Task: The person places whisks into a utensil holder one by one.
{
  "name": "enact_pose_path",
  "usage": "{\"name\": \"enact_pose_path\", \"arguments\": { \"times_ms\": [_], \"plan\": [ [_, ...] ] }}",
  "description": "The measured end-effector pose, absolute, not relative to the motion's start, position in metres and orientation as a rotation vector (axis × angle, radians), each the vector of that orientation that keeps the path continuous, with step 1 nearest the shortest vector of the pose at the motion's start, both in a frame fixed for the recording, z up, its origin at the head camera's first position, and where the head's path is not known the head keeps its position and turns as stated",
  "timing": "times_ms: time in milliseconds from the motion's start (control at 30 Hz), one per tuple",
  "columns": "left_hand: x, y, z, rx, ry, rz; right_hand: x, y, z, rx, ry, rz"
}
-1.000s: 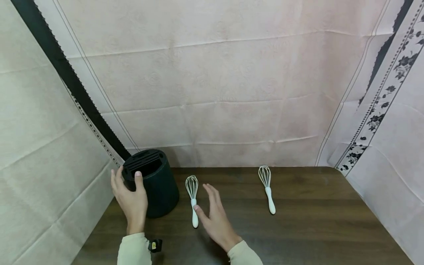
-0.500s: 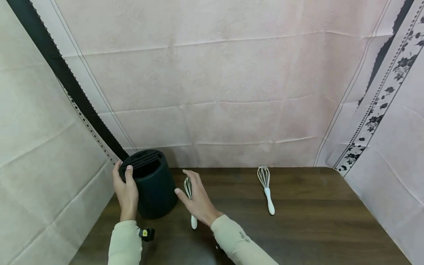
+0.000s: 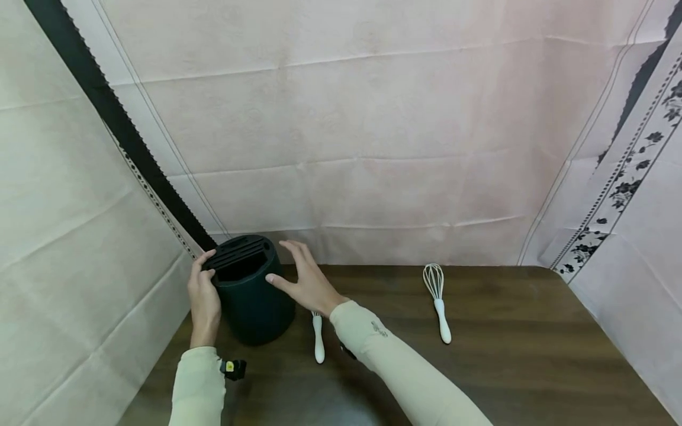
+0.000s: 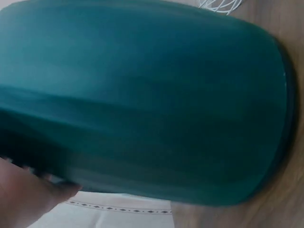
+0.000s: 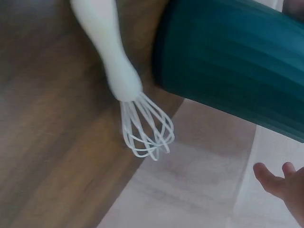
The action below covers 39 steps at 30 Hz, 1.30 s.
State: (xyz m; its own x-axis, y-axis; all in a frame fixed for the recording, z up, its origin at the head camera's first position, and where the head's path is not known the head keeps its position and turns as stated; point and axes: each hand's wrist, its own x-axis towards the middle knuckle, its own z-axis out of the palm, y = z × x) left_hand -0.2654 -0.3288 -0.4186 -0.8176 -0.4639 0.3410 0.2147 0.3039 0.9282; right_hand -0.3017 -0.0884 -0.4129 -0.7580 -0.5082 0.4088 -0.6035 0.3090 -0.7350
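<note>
While the dark green holder [image 3: 261,313] is standing upright near the ten o'clock corner of the wooden table [image 3: 511,343], the left hand [image 3: 205,296] is touching its rim at nine o'clock, thumb and index finger lying slightly apart there; whether they are clamping it, I cannot tell. Room is running tight on that side, for the pale side cloth [image 3: 85,284] is hanging just past the hand. The right hand [image 3: 311,284] is hovering by the holder's three o'clock side, thumb and fingers spreading apart and gripping nothing; in the right wrist view a gap is showing between its fingertips and the holder's wall.

Around four o'clock from the holder, the nearer whisk [image 5: 118,61] is lying just beside it, handle pointing to six; in the head view the right hand is hiding most of its wires. The farther whisk [image 3: 438,305] is lying well apart, at three o'clock, handle pointing to five. Between the whisks a broad stretch of wood is opening, and more is running on to the table's sloping edge at three o'clock. At twelve, the back cloth [image 3: 383,148] is rising along the far edge, close behind the holder.
</note>
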Motion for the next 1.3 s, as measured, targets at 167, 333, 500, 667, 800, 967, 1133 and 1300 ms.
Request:
{"name": "enact_pose_path", "arguments": {
  "times_ms": [167,333,500,667,800,967,1133,1300],
  "plan": [
    [-0.265,-0.337,-0.414,0.194,-2.124,-1.518,-0.312,-0.101,-0.41,1.066,-2.496,1.533],
    [-0.264,-0.341,-0.413,0.124,-2.208,-1.478,-0.312,-0.111,-0.417,1.087,-2.514,1.623],
    [-0.267,-0.341,-0.415,0.017,-2.204,-1.475,-0.311,-0.116,-0.422,1.09,-2.527,1.635],
    [-0.268,-0.336,-0.418,-0.025,-2.167,-1.49,-0.308,-0.118,-0.423,1.09,-2.523,1.618],
    [-0.264,-0.329,-0.419,-0.023,-2.137,-1.512,-0.303,-0.115,-0.423,1.073,-2.494,1.649],
    [-0.259,-0.314,-0.417,-0.077,-2.124,-1.504,-0.296,-0.103,-0.423,1.024,-2.449,1.694],
    [-0.249,-0.303,-0.418,-0.11,-2.13,-1.497,-0.282,-0.092,-0.427,0.972,-2.426,1.714],
    [-0.241,-0.296,-0.42,-0.129,-2.132,-1.485,-0.266,-0.086,-0.432,0.922,-2.383,1.738]
  ]
}}
